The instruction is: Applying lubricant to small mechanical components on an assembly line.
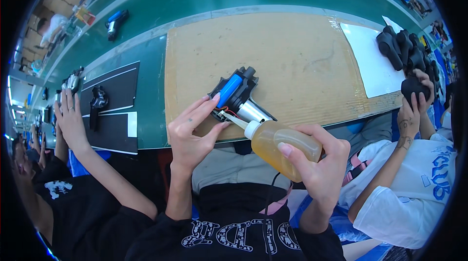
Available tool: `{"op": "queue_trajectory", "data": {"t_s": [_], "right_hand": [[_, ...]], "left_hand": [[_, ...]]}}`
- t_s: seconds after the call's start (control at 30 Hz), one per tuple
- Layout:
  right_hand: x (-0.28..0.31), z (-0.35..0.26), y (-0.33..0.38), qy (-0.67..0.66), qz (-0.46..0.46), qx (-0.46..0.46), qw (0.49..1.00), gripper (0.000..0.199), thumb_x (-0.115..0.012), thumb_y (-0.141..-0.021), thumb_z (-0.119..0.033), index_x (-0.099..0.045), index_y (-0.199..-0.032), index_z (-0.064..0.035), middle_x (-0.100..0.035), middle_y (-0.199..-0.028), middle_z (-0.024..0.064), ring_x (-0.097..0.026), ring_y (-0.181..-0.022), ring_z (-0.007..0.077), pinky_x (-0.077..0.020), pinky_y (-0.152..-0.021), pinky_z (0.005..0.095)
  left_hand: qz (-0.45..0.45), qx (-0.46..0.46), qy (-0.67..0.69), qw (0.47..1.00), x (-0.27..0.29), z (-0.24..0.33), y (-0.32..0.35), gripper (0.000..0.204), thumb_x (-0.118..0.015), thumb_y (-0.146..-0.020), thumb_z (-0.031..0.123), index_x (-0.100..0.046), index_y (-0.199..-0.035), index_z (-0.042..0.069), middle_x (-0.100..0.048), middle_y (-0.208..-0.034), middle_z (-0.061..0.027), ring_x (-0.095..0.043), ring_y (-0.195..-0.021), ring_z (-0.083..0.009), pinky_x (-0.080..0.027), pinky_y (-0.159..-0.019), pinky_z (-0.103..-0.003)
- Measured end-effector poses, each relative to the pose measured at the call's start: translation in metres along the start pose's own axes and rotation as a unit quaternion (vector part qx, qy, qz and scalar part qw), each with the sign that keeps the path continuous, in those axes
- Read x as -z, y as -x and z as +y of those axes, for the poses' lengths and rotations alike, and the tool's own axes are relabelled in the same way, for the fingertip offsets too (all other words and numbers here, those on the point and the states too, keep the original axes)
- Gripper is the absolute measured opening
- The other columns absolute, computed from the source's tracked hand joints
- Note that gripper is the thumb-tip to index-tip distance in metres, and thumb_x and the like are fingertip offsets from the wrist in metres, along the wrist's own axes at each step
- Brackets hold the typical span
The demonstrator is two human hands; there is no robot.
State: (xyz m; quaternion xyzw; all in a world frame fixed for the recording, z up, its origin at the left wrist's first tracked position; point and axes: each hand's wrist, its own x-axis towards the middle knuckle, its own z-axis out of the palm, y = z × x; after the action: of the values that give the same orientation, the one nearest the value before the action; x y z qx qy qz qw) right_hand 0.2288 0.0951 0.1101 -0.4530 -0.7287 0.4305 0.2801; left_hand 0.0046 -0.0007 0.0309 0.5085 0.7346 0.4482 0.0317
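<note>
My right hand [321, 158] is wrapped round a squeeze bottle [280, 146] of amber liquid, tipped to the upper left. Its thin pale nozzle [236, 119] reaches the lower left part of an open black tool housing [249, 77], by some red wires. In the housing lie a blue cylinder [230, 88] and a silver cylinder [254, 112]. My left hand [192, 132] grips the housing's left end between fingers and thumb, one fingertip by the blue cylinder. Whether the nozzle tip touches the wires I cannot tell.
Under the housing lies a cardboard sheet [287, 41] on the green bench [151, 78]. Black housings [388, 49] pile up at right, where a co-worker's hands [418, 95] hold a black part. At left, another co-worker's hand [70, 119] is near a dark part [99, 100] on black mats [119, 85].
</note>
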Motion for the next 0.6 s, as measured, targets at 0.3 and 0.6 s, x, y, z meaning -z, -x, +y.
{"op": "queue_trajectory", "data": {"t_s": [0.3, 0.6], "right_hand": [[0.001, -0.015, -0.004, 0.054, 0.029, 0.006, 0.998, 0.034, -0.082, -0.074, -0.023, -0.076, -0.095, 0.0031, -0.077, -0.082, 0.0138, -0.074, -0.074, 0.0189, -0.0548, -0.073, 0.0276], [-0.008, -0.04, -0.019, 0.215, 0.02, 0.133, 0.967, 0.033, -0.088, -0.069, -0.022, -0.075, -0.091, -0.0006, -0.076, -0.08, 0.0159, -0.076, -0.075, 0.0297, -0.0568, -0.072, 0.0323]], "left_hand": [[-0.002, -0.021, 0.0, 1.0, 0.0, -0.004, 0.001, 0.061, -0.091, -0.063, 0.0, -0.077, -0.122, 0.005, -0.075, -0.12, -0.0212, -0.074, -0.111, -0.028, -0.058, -0.092, -0.034], [0.0, -0.025, 0.015, 1.0, 0.0, -0.005, 0.001, 0.062, -0.091, -0.066, 0.002, -0.075, -0.125, 0.008, -0.077, -0.113, -0.0156, -0.072, -0.113, -0.0333, -0.058, -0.095, -0.039]]}}
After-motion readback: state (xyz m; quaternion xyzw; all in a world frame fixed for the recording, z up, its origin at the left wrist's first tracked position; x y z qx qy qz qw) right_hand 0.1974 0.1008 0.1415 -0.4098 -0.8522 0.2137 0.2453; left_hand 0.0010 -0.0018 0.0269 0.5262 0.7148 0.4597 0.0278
